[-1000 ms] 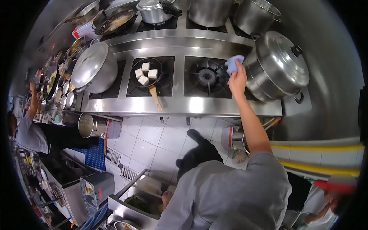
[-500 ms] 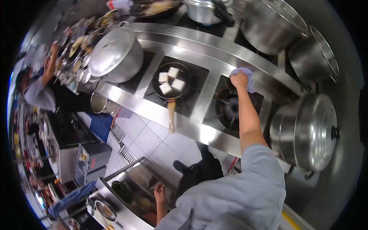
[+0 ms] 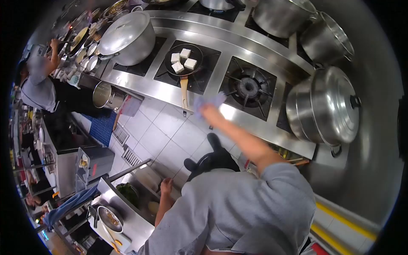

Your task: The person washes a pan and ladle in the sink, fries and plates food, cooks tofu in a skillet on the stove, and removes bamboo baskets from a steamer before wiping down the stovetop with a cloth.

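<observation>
My right hand (image 3: 208, 111) grips a pale purple cloth (image 3: 218, 99) at the front edge of the steel stove (image 3: 161, 94), close to the pan's handle. Left of the cloth, a black frying pan (image 3: 190, 49) with a wooden handle rests on a burner. Several white, tofu-like blocks (image 3: 190, 63) lie inside it. A bare burner (image 3: 248, 86) is beyond my right forearm. My left hand (image 3: 167, 185) hangs low by the counter behind me, its fingers loosely curled and apart, with nothing seen in them.
A large lidded pot (image 3: 127, 36) stands on the left of the stove, and a tall lidded steamer pot (image 3: 314, 108) on the right. Open steel pots (image 3: 280, 19) sit at the back. Another person (image 3: 40, 87) works at far left. A counter with a pan (image 3: 111, 220) is behind me.
My right hand has drawn the cloth from the back of the right burner toward the front edge and left. The view has shifted, so the stove sits higher in it.
</observation>
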`<move>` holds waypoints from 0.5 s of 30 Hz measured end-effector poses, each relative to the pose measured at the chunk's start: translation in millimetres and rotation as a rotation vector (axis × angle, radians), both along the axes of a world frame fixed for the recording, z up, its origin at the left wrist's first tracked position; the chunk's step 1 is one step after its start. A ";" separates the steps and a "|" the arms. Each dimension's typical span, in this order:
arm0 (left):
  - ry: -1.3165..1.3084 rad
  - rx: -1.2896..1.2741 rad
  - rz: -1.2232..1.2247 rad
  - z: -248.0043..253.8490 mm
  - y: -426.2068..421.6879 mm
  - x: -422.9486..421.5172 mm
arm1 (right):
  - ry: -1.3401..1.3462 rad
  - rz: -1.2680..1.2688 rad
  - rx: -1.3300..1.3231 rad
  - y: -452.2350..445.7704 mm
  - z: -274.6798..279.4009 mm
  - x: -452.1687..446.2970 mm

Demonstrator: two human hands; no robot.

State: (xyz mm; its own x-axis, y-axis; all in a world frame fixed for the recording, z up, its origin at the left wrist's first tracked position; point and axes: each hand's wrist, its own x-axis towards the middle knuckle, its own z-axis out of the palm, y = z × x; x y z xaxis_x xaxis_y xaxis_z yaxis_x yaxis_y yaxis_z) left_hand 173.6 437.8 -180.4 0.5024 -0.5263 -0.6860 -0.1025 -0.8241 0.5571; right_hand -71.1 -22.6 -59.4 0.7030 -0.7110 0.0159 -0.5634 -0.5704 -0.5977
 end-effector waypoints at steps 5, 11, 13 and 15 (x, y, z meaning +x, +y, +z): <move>-0.016 -0.213 -0.004 -30.6 -8.2 59.7 | -0.149 -0.460 0.353 134.1 14.9 -46.2; -0.018 -0.203 -0.100 -12.2 28.8 68.7 | -0.292 -0.917 -0.039 161.5 87.3 -116.4; -0.043 -0.205 -0.055 -4.8 49.2 63.2 | -0.216 -0.660 -0.438 127.9 57.9 -117.4; 0.082 -0.288 0.075 0.6 76.9 54.0 | -0.022 -0.679 -0.381 103.6 -12.6 -83.2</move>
State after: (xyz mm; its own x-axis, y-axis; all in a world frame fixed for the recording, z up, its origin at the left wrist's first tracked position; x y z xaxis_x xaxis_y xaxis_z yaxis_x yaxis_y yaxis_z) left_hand 227.7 514.7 -179.8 0.4959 -0.6685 -0.5542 0.0076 -0.6348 0.7726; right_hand -154.3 80.9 -71.9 0.1122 -0.9282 0.3546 -0.8530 -0.2731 -0.4448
